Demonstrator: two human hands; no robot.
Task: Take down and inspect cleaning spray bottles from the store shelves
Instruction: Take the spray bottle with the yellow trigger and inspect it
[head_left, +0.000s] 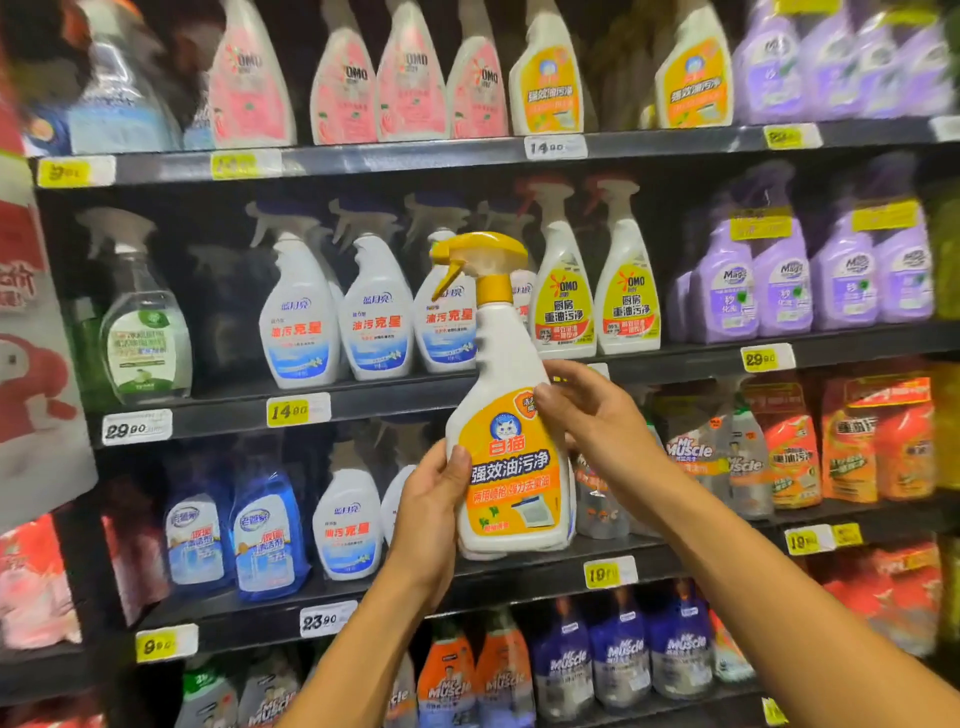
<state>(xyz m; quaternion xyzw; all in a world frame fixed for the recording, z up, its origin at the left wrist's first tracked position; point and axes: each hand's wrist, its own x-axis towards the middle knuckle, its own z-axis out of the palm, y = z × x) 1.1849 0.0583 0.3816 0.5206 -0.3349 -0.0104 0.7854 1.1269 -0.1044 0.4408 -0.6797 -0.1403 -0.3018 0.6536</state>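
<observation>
I hold a white spray bottle with a yellow trigger head and an orange-yellow label upright in front of the shelves, label facing me. My left hand grips its lower left side, thumb on the label. My right hand holds its right side near the label's top, fingers curled around the back. Two more bottles of the same kind stand on the top shelf.
Dark store shelves hold rows of spray bottles: pink ones on top, white-and-blue ones in the middle, purple ones at right, orange refill pouches lower right. Price tags line the shelf edges.
</observation>
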